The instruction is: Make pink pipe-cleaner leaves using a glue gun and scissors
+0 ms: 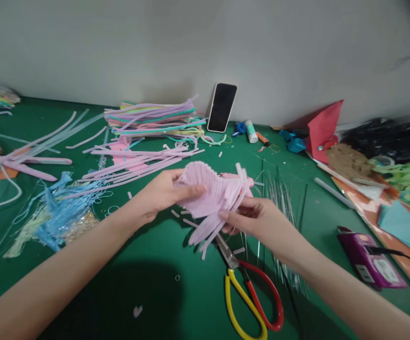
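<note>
A lilac, ribbed piece made of pipe cleaners, with a wavy rounded top edge, is held up between both hands above the table. My left hand pinches its left side, thumb lying across the front. Lower on the right, my right hand grips the piece where several loose lilac strips and a leaf-like looped part spread out. Scissors with one yellow and one red handle lie beneath, their blade tips hidden. Behind the piece, a pink object is mostly covered.
Bundled pipe cleaners and a leaning phone stand along the wall. Blue tassels lie left. Thin wires, a purple corded device and coloured paper occupy the right. The green table carries small lilac scraps.
</note>
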`<state>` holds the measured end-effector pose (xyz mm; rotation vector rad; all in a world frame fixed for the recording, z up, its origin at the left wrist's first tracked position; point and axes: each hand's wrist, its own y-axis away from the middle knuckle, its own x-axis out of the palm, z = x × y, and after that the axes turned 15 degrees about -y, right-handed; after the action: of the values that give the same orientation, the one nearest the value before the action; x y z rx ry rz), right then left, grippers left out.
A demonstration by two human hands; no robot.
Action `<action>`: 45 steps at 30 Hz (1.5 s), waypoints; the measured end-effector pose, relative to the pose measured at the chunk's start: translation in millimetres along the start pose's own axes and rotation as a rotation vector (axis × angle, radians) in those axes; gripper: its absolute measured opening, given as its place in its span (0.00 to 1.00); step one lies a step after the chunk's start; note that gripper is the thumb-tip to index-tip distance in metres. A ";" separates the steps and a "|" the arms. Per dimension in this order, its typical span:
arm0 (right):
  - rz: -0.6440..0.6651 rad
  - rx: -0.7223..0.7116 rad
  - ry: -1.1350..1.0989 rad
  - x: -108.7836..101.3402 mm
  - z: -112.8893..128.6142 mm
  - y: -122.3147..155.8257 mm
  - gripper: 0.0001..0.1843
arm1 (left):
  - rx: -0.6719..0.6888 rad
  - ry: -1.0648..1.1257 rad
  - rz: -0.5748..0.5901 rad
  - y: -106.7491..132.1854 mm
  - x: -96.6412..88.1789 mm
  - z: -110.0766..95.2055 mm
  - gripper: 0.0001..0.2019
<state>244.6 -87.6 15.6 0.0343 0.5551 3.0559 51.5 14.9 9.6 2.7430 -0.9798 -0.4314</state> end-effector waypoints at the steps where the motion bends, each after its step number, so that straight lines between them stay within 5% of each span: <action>1: -0.081 -0.144 0.149 -2.5 1.0 0.0 0.10 | 0.027 -0.007 -0.100 -1.6 -2.7 -0.2 0.23; 3: -0.224 -0.512 0.494 -6.8 1.9 0.8 0.07 | 0.042 0.056 -0.212 -2.3 -8.9 -1.8 0.24; 6: -0.238 -0.998 0.913 -7.0 -0.9 3.9 0.11 | -0.080 0.268 0.013 6.6 -15.3 -4.5 0.29; 8: -0.172 -1.172 1.075 -1.8 -5.6 6.7 0.15 | -0.168 0.338 0.160 17.7 -15.6 -3.9 0.27; 10: -0.153 -1.252 1.139 6.2 -12.1 10.4 0.18 | -0.169 0.330 0.164 28.9 -14.1 -1.0 0.21; 15: -0.269 -1.058 0.996 27.2 -33.9 30.6 0.26 | -0.115 0.224 0.034 40.9 -18.2 8.2 0.14; 19: -0.498 -0.756 0.374 42.4 -50.5 50.3 0.18 | -0.105 0.181 -0.131 41.5 -24.0 8.8 0.15; 23: -0.262 -0.173 -0.388 55.7 -47.5 45.4 0.18 | -0.023 0.167 -0.176 46.2 -17.0 5.0 0.15; 26: -0.129 0.028 -0.562 63.7 -33.9 31.1 0.18 | -0.006 0.142 -0.203 51.2 -9.4 1.9 0.18; 45: -0.086 -0.015 -0.495 69.4 -25.7 15.0 0.10 | 0.080 0.367 -0.256 51.4 10.8 4.3 0.12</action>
<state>174.1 -108.0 -2.2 0.7196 0.4774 2.8051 27.9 -31.5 17.6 2.8827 -0.5700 0.0801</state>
